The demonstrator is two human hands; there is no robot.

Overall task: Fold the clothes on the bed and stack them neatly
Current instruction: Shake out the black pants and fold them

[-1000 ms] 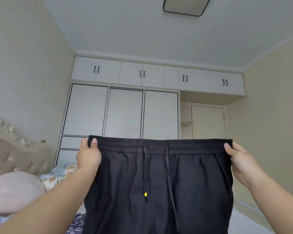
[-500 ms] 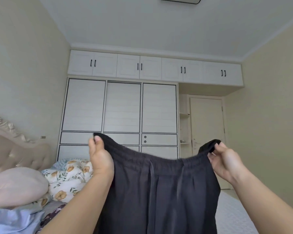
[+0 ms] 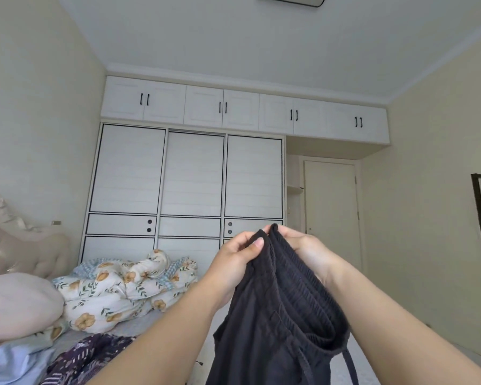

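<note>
We hold the black trousers [image 3: 283, 315] up over the bed [image 3: 150, 323]; our left hand [image 3: 233, 262] and right hand [image 3: 303, 248], spread apart a second ago, now pinch both waistband ends together, so the lengthwise fold is made; beyond lie a patterned garment [image 3: 89, 354], the floral quilt [image 3: 122, 287], then the wardrobe [image 3: 189, 179].

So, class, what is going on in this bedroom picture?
A person holds up a pair of black drawstring trousers over the bed. The left hand and right hand pinch the elastic waistband's two ends together at the top, folding it in half. A crumpled floral quilt lies behind.
</note>
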